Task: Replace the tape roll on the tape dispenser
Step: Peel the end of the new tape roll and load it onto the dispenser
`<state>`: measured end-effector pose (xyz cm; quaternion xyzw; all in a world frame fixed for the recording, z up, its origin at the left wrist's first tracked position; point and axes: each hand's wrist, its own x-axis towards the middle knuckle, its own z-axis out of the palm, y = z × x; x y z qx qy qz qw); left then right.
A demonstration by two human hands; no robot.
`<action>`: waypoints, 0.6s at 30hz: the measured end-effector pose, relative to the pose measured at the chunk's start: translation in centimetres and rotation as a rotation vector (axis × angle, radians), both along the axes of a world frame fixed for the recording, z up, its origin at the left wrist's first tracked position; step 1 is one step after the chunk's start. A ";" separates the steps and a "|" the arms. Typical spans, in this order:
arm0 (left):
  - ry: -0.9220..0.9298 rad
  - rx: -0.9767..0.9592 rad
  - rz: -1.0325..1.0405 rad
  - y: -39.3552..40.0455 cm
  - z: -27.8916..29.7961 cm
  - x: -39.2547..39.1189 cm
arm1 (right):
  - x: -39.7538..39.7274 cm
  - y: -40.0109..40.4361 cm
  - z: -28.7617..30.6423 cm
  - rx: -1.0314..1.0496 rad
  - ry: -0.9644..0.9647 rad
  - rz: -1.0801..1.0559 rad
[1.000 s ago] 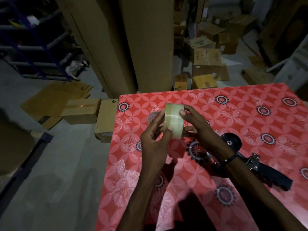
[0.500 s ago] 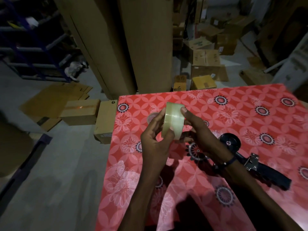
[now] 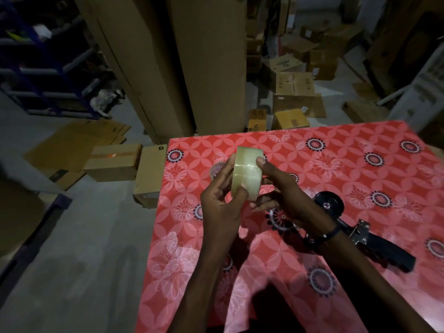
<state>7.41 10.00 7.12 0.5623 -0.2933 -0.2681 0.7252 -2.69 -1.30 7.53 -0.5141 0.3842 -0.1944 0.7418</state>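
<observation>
While I scan from the left edge, I log a dark shelving rack (image 3: 43,68) against the wall and flattened cardboard (image 3: 79,143) on the grey floor. Two closed cartons (image 3: 113,162) sit just beside the left edge of the desk (image 3: 360,164), which wears a red cloth with flower rings. Tall brown cardboard sheets (image 3: 173,63) stand behind the desk's far left corner.

Left hand (image 3: 219,205): raised above the desk, fingers (image 3: 228,164) curled up along the left face of the tape roll (image 3: 247,173), thumb pressed on the near part of its rim. I read this as a grip.

Tape roll: clear, pale yellow-green, held upright on edge in the air between both hands, its wide band facing me. It is off the dispenser and well apart from it. I cannot find the loose end of the tape.

Behind the roll a small round pale object (image 3: 216,169) lies on the cloth, mostly hidden; I cannot tell what it is.

Right hand (image 3: 286,195): thumb tip on the upper right rim of the roll, remaining fingers curled behind and under it. A dark band circles the wrist.

Tape dispenser (image 3: 355,227): black, lying on the desk right of the right wrist, round hub toward the far side with no roll on it, metal plate mid-body, handle pointing right and toward me.

Far right background: scattered cartons (image 3: 295,87) on the floor.
</observation>
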 end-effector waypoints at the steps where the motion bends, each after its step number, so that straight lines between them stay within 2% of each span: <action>1: -0.013 0.007 -0.010 0.1 -0.1 0.1 | 0.1 0.0 0.1 0.020 0.017 -0.003; 7: -0.073 0.052 -0.073 0.3 -0.7 0.0 | 0.1 0.1 -0.2 0.081 0.066 -0.007; 10: -0.036 0.045 -0.071 0.2 -0.6 0.0 | 0.1 0.1 -0.2 0.050 0.094 0.021; 15: 0.092 0.022 -0.049 0.0 -0.2 0.0 | -0.3 0.0 -0.4 -0.243 0.210 0.011; 18: 0.135 0.016 -0.026 -0.1 -0.2 0.1 | -1.2 -0.1 -1.0 -0.412 0.089 -0.011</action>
